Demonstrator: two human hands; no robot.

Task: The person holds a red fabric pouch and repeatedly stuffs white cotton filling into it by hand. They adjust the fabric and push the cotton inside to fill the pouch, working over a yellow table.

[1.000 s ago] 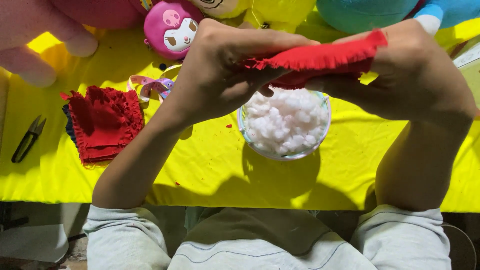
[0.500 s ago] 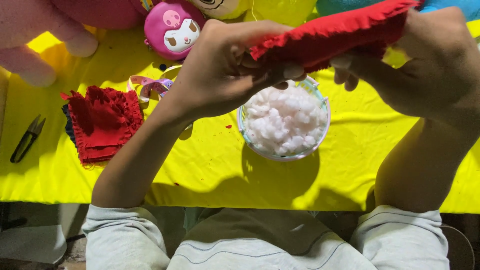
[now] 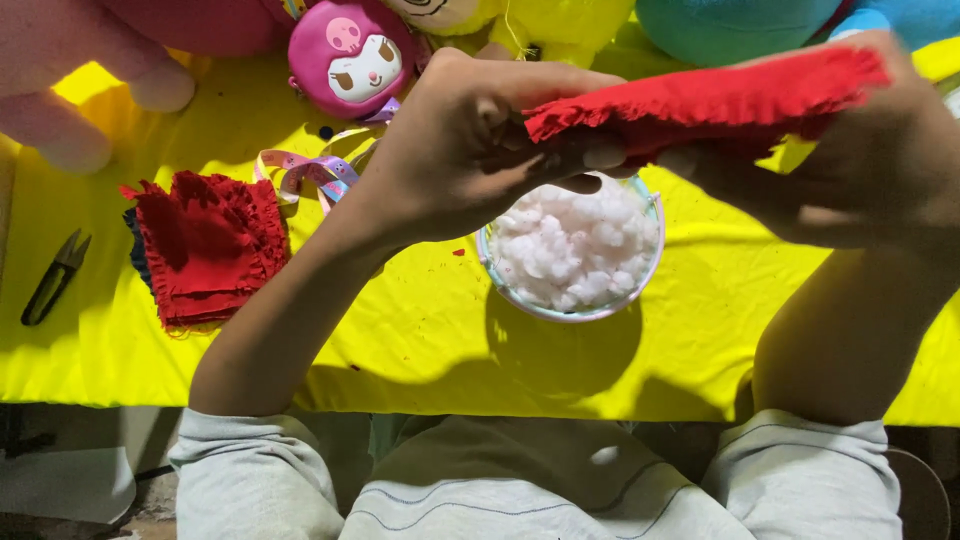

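Observation:
Both hands hold a red cloth piece [image 3: 700, 100] up in front of the camera, above a clear bowl [image 3: 640, 290] of white stuffing fluff [image 3: 575, 250]. My left hand [image 3: 470, 150] pinches the cloth's left end between thumb and fingers. My right hand [image 3: 870, 170] grips its right end from behind and below. The cloth tilts up toward the right, with a frayed edge facing me.
A stack of red cloth pieces [image 3: 205, 245] lies at the left on the yellow tablecloth [image 3: 420, 340]. Small black snips [image 3: 55, 275] lie at the far left edge. A coiled pastel ribbon [image 3: 305, 170] and several plush toys, one a pink round head [image 3: 355, 55], line the back.
Both hands have lifted the red cloth higher and to the right, tilting its right end up. The bowl and the red stack have not moved.

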